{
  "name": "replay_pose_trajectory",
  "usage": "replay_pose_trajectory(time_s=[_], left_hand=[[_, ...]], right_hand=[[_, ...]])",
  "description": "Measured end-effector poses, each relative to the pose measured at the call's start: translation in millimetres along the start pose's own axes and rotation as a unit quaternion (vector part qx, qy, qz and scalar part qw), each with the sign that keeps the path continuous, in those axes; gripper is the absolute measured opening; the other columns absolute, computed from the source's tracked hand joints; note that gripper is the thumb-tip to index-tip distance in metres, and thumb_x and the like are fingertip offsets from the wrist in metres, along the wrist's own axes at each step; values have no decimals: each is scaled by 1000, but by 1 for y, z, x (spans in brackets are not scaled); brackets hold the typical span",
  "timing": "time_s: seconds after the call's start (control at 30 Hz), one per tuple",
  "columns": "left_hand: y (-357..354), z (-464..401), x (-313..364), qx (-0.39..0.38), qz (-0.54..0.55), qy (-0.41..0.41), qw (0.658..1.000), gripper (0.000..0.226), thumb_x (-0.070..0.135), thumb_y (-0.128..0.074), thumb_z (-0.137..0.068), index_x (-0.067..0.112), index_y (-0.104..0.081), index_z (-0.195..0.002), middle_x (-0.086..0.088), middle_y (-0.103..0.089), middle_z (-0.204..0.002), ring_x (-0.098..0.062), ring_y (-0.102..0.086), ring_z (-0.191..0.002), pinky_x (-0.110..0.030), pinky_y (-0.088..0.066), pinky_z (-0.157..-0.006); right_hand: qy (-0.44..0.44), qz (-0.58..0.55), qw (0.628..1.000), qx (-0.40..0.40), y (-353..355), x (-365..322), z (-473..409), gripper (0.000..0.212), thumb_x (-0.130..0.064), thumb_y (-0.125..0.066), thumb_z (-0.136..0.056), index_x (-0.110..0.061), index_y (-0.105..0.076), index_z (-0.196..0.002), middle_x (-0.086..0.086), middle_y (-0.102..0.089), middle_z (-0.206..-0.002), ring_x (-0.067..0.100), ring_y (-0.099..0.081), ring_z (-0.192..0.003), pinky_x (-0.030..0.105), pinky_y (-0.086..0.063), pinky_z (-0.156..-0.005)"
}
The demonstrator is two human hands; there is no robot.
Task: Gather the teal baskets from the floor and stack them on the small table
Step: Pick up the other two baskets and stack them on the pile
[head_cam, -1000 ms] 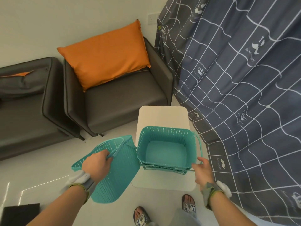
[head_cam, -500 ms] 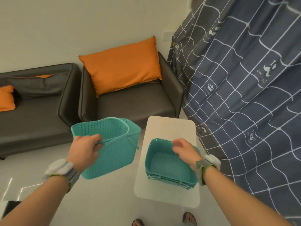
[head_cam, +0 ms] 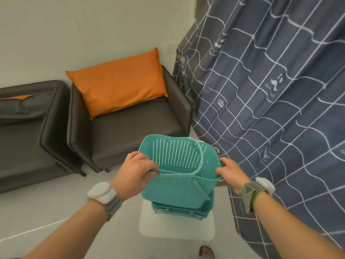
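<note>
- You are holding one teal basket (head_cam: 177, 176) with both hands, above the stack of teal baskets (head_cam: 181, 210) that is sitting on the small white worktop (head_cam: 177, 228).
- Your left hand (head_cam: 133, 173) is closing around the left rim of the held basket; the thumb is lying over the edge, and the other fingers (head_cam: 149, 170) are curling on it.
- Your right hand (head_cam: 230, 174) is gripping the right rim in the same way, but its fingertips are hiding behind the basket wall.
- The held basket is tilting, with its opening turning toward you, and it is showing no contents inside; its thin handle (head_cam: 200, 159) is lying across the inner wall.
- The held basket is covering most of the stack, so only the front lower edges are showing. I cannot tell how many baskets are nested there, or whether anything is lying inside them.
- I also cannot tell whether the held basket is already touching the stack or hanging just above it.
- Only the near part of the worktop is showing; its far part is hiding behind the baskets.
- A foot in a sandal (head_cam: 206, 252) is being cut off by the bottom edge.
- A dark armchair (head_cam: 130, 131) with an orange cushion (head_cam: 119, 88) is standing behind, and a grey checked cloth (head_cam: 270, 109) is hanging to the right.
</note>
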State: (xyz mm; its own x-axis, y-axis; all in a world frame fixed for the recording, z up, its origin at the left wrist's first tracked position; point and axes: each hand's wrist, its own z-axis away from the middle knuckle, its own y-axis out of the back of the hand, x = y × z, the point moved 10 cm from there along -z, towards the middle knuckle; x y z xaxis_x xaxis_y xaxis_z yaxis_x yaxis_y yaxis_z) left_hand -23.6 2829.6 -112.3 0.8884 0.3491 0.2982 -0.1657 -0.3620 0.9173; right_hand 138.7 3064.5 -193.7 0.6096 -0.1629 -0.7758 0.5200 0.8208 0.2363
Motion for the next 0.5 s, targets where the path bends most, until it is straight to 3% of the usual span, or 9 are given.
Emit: replay_pose_trajectory(time_s=[0.13,0.27,0.4,0.5], left_hand=[[-38,-24,14,-20,66,24,997,32,53,-61,-79,25,-74,-89,13,-70,-97,-15,-55,-108,-38,-41,-100],[-46,-22,10,30,180,93,979,36,53,-65,-73,21,-77,-86,27,-62,-100,-2,-46,-114,-21,-30,-104],[-43,-6,-1,35,157,100,982,18,36,-81,-73,22,-78,-85,19,-68,-97,-11,-52,-115,-27,-35,-104],[-44,12,-12,25,147,108,983,28,49,-71,-74,23,-77,-82,16,-69,-94,-12,-53,-109,-18,-34,-101]], right_hand=[[-11,-55,996,75,49,44,12,49,15,-50,-81,-10,-58,-122,9,-70,-108,31,-74,-87,53,-63,-73],[-5,-79,992,95,58,61,18,52,14,-53,-81,-15,-57,-124,7,-68,-110,29,-73,-89,51,-63,-73],[-7,-60,994,90,46,65,14,55,7,-56,-76,-20,-58,-124,4,-70,-112,28,-74,-93,50,-63,-74],[5,-42,995,93,36,62,5,64,2,-59,-70,-20,-56,-130,2,-71,-111,26,-73,-95,51,-63,-78]])
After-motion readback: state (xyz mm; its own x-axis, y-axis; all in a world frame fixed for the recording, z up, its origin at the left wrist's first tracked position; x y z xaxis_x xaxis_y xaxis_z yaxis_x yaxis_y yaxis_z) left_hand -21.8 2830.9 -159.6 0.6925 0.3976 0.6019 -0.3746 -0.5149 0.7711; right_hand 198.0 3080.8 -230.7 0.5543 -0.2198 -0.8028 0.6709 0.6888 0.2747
